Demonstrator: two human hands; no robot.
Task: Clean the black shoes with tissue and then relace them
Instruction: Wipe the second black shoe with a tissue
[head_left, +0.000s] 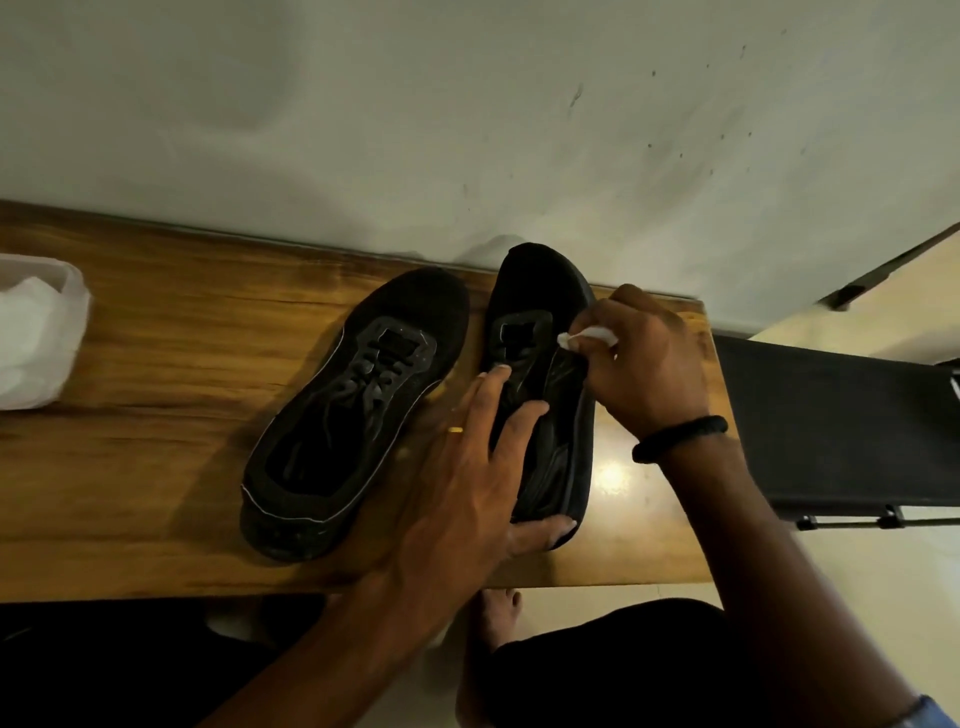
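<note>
Wooden table (156, 364) set against a pale wall (467, 104). Two black shoes on it, side by side, toes toward the wall. The flat shoe (358, 415) rests on its sole, laces in, untouched. The tilted shoe (540, 312), just beside it and nearer the table's end, is rolled onto its edge so its side faces up. Left hand (467, 467) grips this shoe: fingers spread over the collar and tongue, thumb hooked round the heel, ring (455, 429) on one finger. Right hand (649, 364), with a black wristband (680, 436), is closed on a small white tissue (587, 335), pinching it and pressing its tip to the shoe's side by the eyelets. White bag (36, 332) at the table's far left, well apart. Black seat (831, 426) beyond the table's end.
</note>
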